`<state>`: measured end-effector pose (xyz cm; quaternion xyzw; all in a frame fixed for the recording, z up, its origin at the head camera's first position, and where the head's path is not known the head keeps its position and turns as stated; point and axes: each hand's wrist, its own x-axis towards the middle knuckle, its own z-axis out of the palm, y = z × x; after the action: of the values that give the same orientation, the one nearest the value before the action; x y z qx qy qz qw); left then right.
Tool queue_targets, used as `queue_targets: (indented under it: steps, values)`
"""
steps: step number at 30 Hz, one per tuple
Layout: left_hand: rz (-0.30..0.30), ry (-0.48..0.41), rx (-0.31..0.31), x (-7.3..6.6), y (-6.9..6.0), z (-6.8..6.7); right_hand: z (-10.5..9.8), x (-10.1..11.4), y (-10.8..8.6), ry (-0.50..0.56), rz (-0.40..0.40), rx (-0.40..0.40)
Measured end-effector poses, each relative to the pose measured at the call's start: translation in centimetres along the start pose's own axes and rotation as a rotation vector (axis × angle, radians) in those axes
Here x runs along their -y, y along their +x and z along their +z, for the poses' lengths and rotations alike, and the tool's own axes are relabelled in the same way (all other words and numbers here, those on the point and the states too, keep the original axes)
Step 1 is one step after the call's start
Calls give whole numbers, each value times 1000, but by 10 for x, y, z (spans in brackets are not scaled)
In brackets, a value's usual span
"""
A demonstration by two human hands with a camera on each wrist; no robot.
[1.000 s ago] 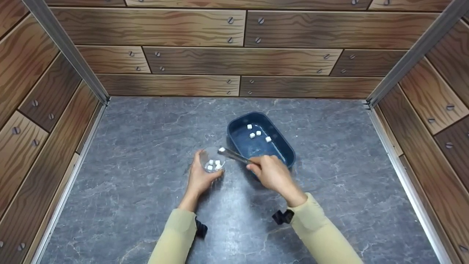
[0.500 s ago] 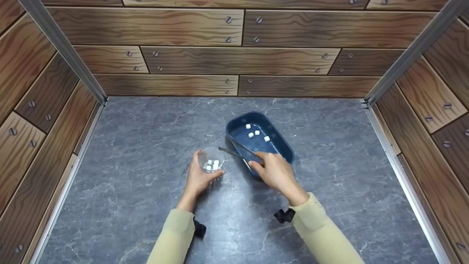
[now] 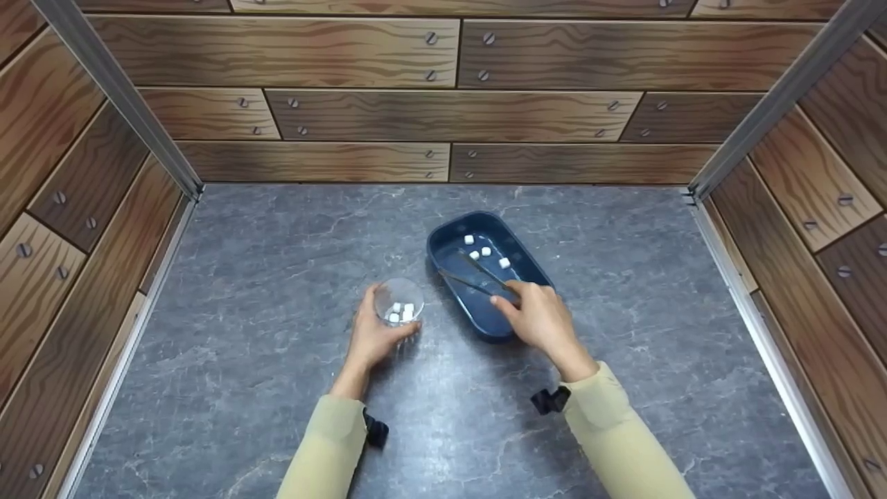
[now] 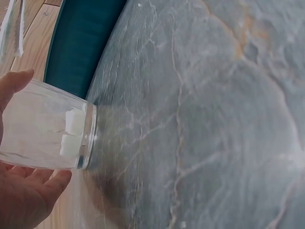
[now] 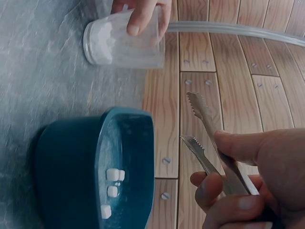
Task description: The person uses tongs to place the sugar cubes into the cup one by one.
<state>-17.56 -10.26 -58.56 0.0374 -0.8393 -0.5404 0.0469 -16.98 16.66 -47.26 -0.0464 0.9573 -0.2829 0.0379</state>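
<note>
On the gray tabletop [image 3: 291, 249], the left hand [image 3: 374, 339] holds one clear cup [image 3: 400, 292] of white cubes [image 3: 408, 310], bunched too close to count; to its right, the right hand [image 3: 544, 319] grips one pair of spread tongs [image 5: 232, 177] over one blue tub [image 5: 66, 167] with four cubes [image 5: 112, 175]. Only the right wrist view shows the tongs' teeth [image 5: 195, 104], but it cuts off the tub.

Tongs [image 5: 234, 180] seen as shiny metal, partly toothed. Cup [image 4: 45, 124] seen as clear, smooth; glass or plastic can't be told. Tub [image 5: 66, 162] read as smooth plastic, cubes [image 3: 486, 251] matt, surface [image 3: 242, 346] marbled with sheen, walls [image 3: 457, 114] wood-look, sleeves [image 3: 322, 436] cloth.
</note>
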Motion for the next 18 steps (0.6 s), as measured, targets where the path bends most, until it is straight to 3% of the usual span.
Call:
queue_targets:
  steps: [8, 18]
  values:
    - [34, 7, -14, 4, 2, 1, 0, -13, 7, -71, 65, -15]
    - [22, 5, 8, 2, 2, 0, 1, -23, 19, -177, 138, -8]
